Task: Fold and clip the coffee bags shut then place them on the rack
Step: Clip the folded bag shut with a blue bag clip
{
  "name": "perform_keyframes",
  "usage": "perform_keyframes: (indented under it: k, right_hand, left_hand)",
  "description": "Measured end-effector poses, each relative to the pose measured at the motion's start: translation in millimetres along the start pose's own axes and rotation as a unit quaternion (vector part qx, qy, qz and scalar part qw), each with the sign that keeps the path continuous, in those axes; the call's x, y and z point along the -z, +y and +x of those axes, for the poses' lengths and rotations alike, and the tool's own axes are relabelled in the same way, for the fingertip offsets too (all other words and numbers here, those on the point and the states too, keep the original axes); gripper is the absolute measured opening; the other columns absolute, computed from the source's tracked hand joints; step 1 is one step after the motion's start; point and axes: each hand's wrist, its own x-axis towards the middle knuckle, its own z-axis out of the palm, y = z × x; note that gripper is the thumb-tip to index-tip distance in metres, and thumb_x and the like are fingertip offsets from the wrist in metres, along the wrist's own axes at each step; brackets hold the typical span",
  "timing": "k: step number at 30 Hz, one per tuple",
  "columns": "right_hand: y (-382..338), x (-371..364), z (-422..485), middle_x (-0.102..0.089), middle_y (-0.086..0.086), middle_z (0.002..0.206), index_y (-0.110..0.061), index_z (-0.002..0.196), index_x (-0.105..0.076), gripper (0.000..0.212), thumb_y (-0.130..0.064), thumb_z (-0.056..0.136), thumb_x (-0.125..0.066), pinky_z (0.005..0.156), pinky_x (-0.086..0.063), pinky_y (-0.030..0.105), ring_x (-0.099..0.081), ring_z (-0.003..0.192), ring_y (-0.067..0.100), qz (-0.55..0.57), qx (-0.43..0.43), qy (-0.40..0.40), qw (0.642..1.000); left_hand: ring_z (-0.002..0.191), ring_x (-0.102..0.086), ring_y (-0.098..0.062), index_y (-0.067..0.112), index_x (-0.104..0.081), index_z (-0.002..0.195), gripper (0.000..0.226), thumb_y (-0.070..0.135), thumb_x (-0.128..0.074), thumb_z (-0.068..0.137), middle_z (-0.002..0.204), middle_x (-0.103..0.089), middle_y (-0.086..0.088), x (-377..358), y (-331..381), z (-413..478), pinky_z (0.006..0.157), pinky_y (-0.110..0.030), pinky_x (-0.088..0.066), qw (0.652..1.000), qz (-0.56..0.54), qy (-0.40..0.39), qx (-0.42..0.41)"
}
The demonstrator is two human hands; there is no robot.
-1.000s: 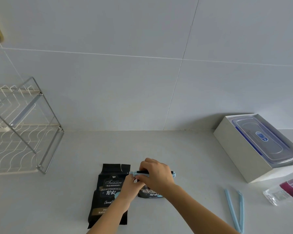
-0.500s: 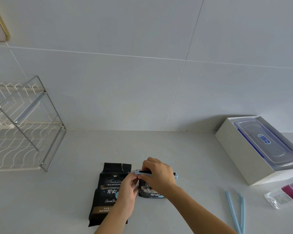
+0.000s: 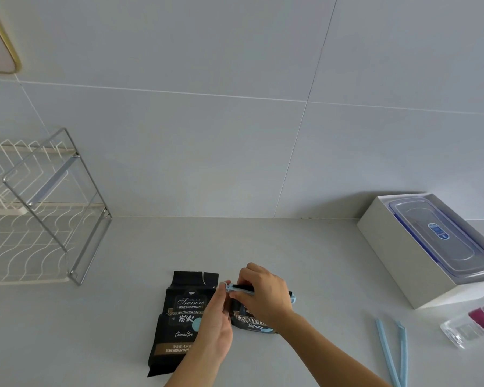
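here, left hand (image 3: 215, 325), right hand (image 3: 263, 297) pinch blue clip (image 3: 231, 288); bag (image 3: 183, 311) reads "treasure blue mountain".

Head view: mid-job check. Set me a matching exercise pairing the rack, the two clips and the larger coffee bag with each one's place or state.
Things:
1. wire rack
2. spare clip
3. larger coffee bag
4. bag-top clip on the smaller coffee bag

Place or state:
A. lies flat, top not clipped
B. pinched by the left hand and gripped by the right hand
C. stands at the far left
D. lies open in a V, near right

Pairs: 1-C, 2-D, 3-A, 4-B.
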Motion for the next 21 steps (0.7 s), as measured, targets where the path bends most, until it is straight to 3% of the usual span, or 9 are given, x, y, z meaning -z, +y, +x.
perform_keyframes:
  k: [4, 9, 12, 18, 21]
  right_hand:
    - [1.0, -0.4, -0.1, -0.056, -0.007, 0.079, -0.022, 0.074, -0.052, 0.029, -0.048, 0.075, -0.064, 0.054, -0.035, 0.023, -0.045, 0.066, 0.008, 0.005, 0.006, 0.0, 1.0]
    - [1.7, -0.4, 1.2, -0.055, -0.007, 0.079, -0.023, 0.075, -0.052, 0.028, -0.049, 0.076, -0.063, 0.054, -0.038, 0.023, -0.046, 0.066, 0.008, -0.003, 0.013, -0.002, 1.0]
    - [1.8, -2.6, -0.4, -0.056, -0.008, 0.079, -0.025, 0.077, -0.054, 0.027, -0.051, 0.076, -0.061, 0.052, -0.034, 0.018, -0.048, 0.066, 0.007, -0.007, 0.012, 0.003, 1.0]
    - [-1.2, -7.0, -3.7, -0.059, -0.01, 0.086, -0.031, 0.095, -0.066, 0.037, -0.06, 0.083, -0.046, 0.061, -0.046, 0.023, -0.055, 0.075, 0.006, 0.001, 0.001, 0.011, 1.0]
    - [-0.7, -5.8, -2.9, -0.06, -0.011, 0.089, -0.031, 0.094, -0.065, 0.033, -0.057, 0.084, -0.048, 0.062, -0.045, 0.024, -0.056, 0.077, 0.006, 0.006, 0.001, 0.009, 1.0]
  left_hand:
    - [0.089, -0.065, -0.01, 0.015, -0.065, 0.097, 0.025, 0.033, -0.052, 0.085, 0.097, -0.069, -0.004, 1.5, -1.4, 1.6, 0.073, -0.025, -0.043, 1.0, -0.013, 0.012, 0.002]
    - [0.085, -0.064, -0.01, 0.016, -0.067, 0.094, 0.024, 0.029, -0.046, 0.093, 0.091, -0.071, -0.003, -2.0, 0.4, 0.6, 0.07, -0.026, -0.042, 1.0, -0.003, 0.014, -0.003]
    - [0.095, -0.062, -0.012, 0.015, -0.066, 0.101, 0.028, 0.032, -0.045, 0.094, 0.1, -0.07, -0.004, -1.6, -1.1, 1.0, 0.073, -0.026, -0.041, 1.0, 0.014, 0.027, -0.003]
    - [0.096, -0.06, -0.012, 0.01, -0.064, 0.101, 0.029, 0.032, -0.046, 0.093, 0.103, -0.067, -0.008, -5.9, -3.4, 2.3, 0.073, -0.026, -0.041, 0.999, 0.012, 0.051, -0.002]
    - [0.103, -0.058, -0.015, 0.006, -0.061, 0.112, 0.034, 0.03, -0.044, 0.095, 0.11, -0.066, -0.011, -3.7, -3.3, 2.7, 0.083, -0.027, -0.042, 0.999, 0.007, 0.046, 0.004]
